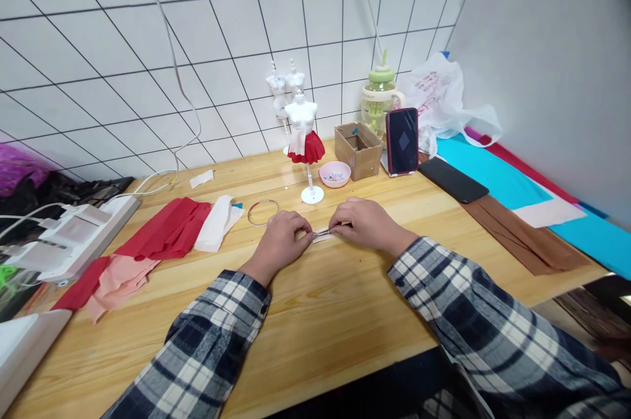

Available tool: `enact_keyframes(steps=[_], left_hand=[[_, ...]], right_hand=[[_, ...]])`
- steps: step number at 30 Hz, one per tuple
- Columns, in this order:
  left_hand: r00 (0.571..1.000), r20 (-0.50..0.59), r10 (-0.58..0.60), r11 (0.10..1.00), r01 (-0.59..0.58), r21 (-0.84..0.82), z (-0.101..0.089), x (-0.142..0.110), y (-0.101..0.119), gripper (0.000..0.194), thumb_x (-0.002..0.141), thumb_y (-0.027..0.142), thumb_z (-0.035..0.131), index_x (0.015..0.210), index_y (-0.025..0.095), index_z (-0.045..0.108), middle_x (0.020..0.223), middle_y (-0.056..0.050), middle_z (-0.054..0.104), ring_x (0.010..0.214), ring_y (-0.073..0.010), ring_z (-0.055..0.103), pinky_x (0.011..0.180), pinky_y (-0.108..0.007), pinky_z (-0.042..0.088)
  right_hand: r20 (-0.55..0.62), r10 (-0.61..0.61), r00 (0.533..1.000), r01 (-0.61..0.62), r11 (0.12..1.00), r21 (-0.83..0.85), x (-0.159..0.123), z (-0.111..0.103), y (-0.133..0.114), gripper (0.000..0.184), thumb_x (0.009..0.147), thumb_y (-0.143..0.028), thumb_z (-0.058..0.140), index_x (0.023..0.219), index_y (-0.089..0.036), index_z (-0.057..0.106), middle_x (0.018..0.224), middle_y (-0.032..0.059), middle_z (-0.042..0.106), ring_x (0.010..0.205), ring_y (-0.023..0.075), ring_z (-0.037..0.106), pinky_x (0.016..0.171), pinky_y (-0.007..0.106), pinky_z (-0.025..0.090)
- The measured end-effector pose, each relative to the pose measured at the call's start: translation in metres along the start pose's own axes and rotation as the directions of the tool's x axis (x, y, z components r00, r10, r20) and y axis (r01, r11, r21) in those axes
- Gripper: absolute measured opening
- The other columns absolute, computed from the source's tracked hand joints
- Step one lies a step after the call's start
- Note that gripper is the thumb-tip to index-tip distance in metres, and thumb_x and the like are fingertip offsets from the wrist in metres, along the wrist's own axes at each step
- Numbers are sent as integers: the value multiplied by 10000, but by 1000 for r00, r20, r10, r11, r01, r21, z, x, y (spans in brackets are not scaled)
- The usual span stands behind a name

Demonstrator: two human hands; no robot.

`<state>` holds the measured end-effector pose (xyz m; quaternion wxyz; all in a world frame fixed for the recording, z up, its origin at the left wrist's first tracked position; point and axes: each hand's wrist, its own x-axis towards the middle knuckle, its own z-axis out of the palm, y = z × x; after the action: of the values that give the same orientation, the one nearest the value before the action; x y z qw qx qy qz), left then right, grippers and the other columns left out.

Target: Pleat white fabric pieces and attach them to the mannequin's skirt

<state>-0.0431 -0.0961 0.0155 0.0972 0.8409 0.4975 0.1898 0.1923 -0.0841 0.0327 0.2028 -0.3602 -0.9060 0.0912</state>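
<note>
My left hand [286, 235] and my right hand [362, 221] meet over the middle of the wooden table, fingers pinched. Between them lies a small whitish strip [324, 237], apparently cloth, with each hand's fingertips on one end. A thin dark line runs along its upper edge; whether it is a tool or a fold I cannot tell. Just beyond stands a small white dress form [302, 115] wearing a red pleated skirt [308, 148] with a white piece hanging at its front. A pink bowl [335, 174] of small shiny bits sits beside its base.
Left are red cloth [165, 231], pink cloth [121, 281], white cloth [214, 225], a metal ring [263, 212] and a power strip [89, 235]. Behind stand a cardboard box [358, 149], a propped phone [402, 141] and a bottle [377, 103]. Brown cloth [522, 235] and a black phone [453, 179] lie right.
</note>
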Motion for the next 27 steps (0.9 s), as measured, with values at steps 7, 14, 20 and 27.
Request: enact_keyframes(steps=[7, 14, 20, 27], left_hand=[[1000, 11, 13, 999, -13, -32, 1, 0, 2, 147, 851, 340, 626, 827, 214, 697, 866, -33, 687, 874, -207, 589, 814, -354, 424], [996, -83, 14, 998, -10, 56, -28, -5, -42, 265, 908, 409, 534, 969, 217, 705, 987, -56, 678, 980, -221, 581, 928, -389, 413], [970, -34, -242, 942, 243, 231, -45, -21, -92, 383, 827, 497, 592, 1098, 233, 652, 1146, -82, 633, 1124, -312, 510, 960, -483, 379], [974, -107, -202, 972, 212, 97, -32, -12, -59, 221, 953, 362, 400, 945, 206, 557, 988, -92, 681, 979, -283, 587, 890, -454, 415]], right_hand=[[112, -17, 994, 12, 999, 43, -2, 6, 0, 53, 804, -278, 726, 816, -230, 746, 829, 11, 715, 831, 172, 612, 692, 273, 384], [-77, 117, 990, -93, 960, 265, -3, 2, 10, 134, 875, -278, 636, 881, -209, 751, 835, 18, 721, 724, 130, 611, 645, 241, 398], [-182, 285, 941, -236, 938, 253, -3, 2, 27, 178, 893, -277, 590, 930, -209, 751, 876, 31, 736, 678, 136, 592, 638, 257, 406], [-200, 304, 932, -245, 930, 273, -2, 8, 26, 230, 885, -242, 579, 1062, -213, 723, 891, 32, 710, 684, 136, 585, 654, 262, 428]])
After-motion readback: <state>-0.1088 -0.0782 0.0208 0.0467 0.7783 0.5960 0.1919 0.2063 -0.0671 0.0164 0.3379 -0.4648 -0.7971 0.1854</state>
